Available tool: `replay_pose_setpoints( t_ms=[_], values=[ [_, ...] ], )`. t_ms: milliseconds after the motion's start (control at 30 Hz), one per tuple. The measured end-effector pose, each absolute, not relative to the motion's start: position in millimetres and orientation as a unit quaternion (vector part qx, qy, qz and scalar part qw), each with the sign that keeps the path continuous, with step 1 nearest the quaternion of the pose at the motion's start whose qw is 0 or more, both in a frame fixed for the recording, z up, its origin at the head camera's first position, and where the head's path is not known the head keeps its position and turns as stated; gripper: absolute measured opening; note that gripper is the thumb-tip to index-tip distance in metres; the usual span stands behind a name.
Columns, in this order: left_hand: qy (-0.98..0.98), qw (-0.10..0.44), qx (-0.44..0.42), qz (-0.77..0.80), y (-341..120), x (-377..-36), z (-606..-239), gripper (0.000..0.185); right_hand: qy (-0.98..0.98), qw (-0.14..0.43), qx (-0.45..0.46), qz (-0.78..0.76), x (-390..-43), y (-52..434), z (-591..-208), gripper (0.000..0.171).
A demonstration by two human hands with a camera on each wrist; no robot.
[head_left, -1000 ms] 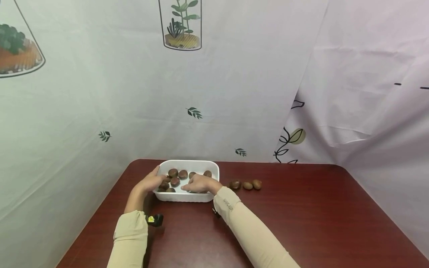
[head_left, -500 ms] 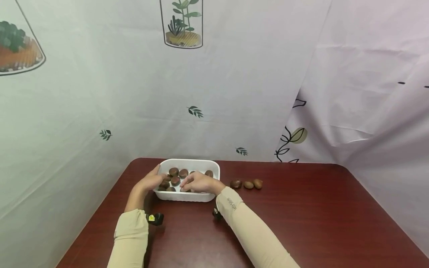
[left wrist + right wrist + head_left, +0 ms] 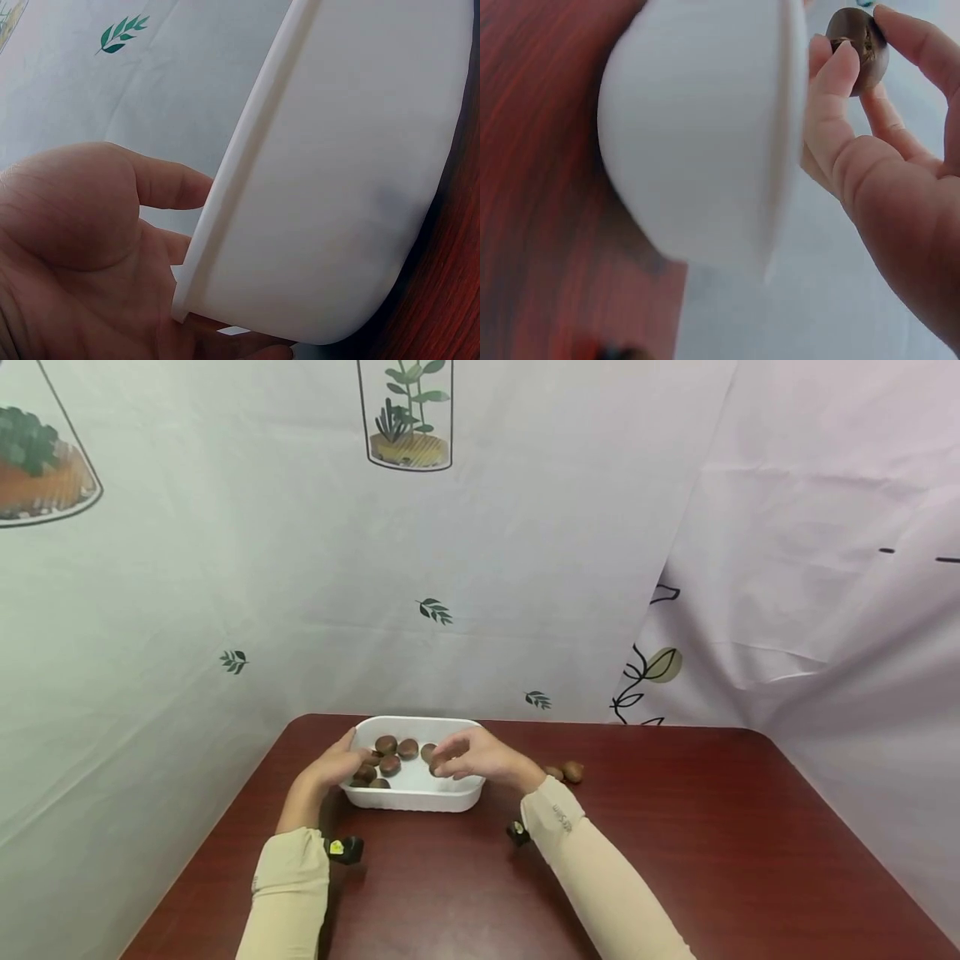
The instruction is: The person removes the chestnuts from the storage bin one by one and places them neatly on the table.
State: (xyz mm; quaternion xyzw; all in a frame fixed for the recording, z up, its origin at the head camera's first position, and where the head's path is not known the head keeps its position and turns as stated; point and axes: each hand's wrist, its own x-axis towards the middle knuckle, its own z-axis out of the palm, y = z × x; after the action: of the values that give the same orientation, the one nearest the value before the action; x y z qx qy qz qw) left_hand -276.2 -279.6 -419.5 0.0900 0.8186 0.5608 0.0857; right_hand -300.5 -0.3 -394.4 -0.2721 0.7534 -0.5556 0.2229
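A white tray (image 3: pixel 420 802) stands near the far side of the table and holds several brown chestnuts (image 3: pixel 390 765), mostly in its left half. My left hand (image 3: pixel 334 768) grips the tray's left rim. In the left wrist view, the thumb reaches over the rim (image 3: pixel 225 180) while other fingers lie lower down outside it. Above the tray's right part, my right hand (image 3: pixel 483 755) pinches one chestnut (image 3: pixel 859 49) between thumb and fingertips; its pale scar and dark shell show in the right wrist view.
To the right of the tray, loose chestnuts (image 3: pixel 573 772) lie on the dark red table (image 3: pixel 675 843), partly covered by my right wrist. Behind the table hangs a pale cloth (image 3: pixel 525 568) printed with plants.
My right hand was low inside the tray with fingers downward. It has lifted and shifted right, now with a chestnut between its fingers. The left hand stays on the rim.
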Motion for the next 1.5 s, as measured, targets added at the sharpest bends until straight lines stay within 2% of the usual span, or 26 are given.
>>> replay_pose_setpoints(
  t_ms=[200,367,600,900,1167,1500],
  values=[
    [0.848,0.076,0.045,0.522,-273.9,-268.8,-411.6,0.066,0.779,0.165,-0.273,-0.54,-299.8,45.9,-388.1,0.036],
    [0.854,0.078,0.039,0.512,-275.2,-268.2,-410.1,0.067,0.795,0.153,-0.242,-0.535,-298.4,87.1,-388.2,0.039],
    [0.86,0.076,0.044,0.503,-277.2,-270.3,-411.8,0.067,0.827,0.095,-0.225,-0.507,-298.0,137.5,-392.1,0.039],
    [0.849,0.08,0.044,0.52,-276.8,-268.4,-411.8,0.067,0.84,0.074,-0.147,-0.518,-297.9,187.0,-402.2,0.037],
    [0.854,0.08,0.037,0.513,-278.7,-268.8,-411.4,0.066,0.886,0.014,-0.097,-0.453,-303.2,208.8,-418.7,0.035],
    [0.835,0.083,0.042,0.542,-275.5,-269.8,-411.4,0.066,0.904,-0.001,-0.063,-0.422,-306.9,215.1,-437.1,0.032]
  ],
)
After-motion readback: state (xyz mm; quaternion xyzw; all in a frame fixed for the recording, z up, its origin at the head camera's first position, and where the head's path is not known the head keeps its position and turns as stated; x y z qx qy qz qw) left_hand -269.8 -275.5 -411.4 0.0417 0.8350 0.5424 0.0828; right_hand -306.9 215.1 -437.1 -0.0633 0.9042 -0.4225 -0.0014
